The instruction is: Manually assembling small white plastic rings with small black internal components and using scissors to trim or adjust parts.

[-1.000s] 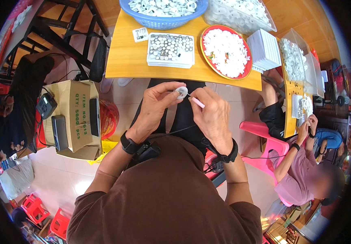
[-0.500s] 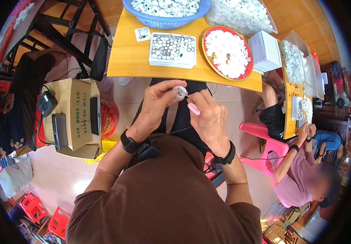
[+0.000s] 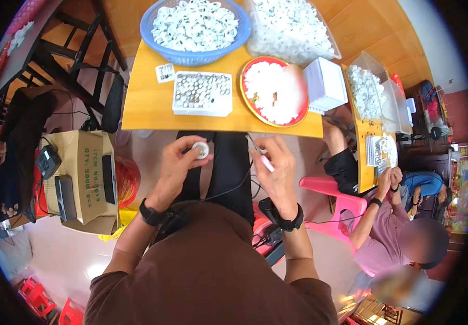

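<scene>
My left hand pinches a small round white plastic part between thumb and fingers, in front of the table edge. A small fitting shows at the part's centre, too small to make out. In my right hand is a tool with a pink handle and a thin tip pointing up and left. That tip is apart from the round part. On the table ahead, a clear tray holds many small round silvery pieces. Beside it stands a red, gold-rimmed plate heaped with small white pieces.
A blue basket and a clear bin of white rings stand at the back of the wooden table. White cards are stacked at right. An open carton is at my left; a person sits on a pink chair at right.
My hands have drawn apart, and the tool's tip has left the round part. The left hand has turned the part's face upward. The whole view has shifted, showing more of the tabletop.
</scene>
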Motion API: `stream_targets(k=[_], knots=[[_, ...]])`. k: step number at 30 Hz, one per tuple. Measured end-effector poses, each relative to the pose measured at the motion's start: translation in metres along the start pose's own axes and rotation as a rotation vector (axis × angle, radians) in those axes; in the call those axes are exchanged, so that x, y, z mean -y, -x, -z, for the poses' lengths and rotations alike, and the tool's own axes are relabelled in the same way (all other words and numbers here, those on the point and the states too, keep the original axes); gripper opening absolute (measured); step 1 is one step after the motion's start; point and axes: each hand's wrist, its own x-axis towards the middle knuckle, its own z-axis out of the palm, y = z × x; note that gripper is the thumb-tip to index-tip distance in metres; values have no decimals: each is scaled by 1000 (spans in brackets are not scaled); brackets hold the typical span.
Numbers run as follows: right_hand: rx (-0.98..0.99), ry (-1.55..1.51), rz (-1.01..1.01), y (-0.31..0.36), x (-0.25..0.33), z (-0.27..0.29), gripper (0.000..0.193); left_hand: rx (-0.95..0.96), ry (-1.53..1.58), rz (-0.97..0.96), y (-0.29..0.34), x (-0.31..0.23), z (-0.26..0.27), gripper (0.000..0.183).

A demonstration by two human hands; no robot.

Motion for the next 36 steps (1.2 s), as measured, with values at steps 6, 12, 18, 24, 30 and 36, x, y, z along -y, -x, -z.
stream_targets(k=[6, 12, 18, 24, 30, 36], knots=[[-47, 198, 27, -33, -62, 24, 27, -21, -99, 88, 4, 0, 15, 20], [10, 500, 260, -89, -115, 27, 39, -38, -50, 70, 3, -2, 16, 22], [-86, 244, 249, -89, -75, -7, 30, -29, -27, 61, 2, -3, 18, 21], [69, -103, 181, -91, -21, -72, 15, -23, -2, 57, 0, -8, 23, 21], [106, 16, 283, -102, -14, -86, 12, -14, 49, 26, 3, -9, 31, 21], [158, -2, 343, -110, -19, -85, 13, 10, 87, 14, 3, -10, 34, 21]])
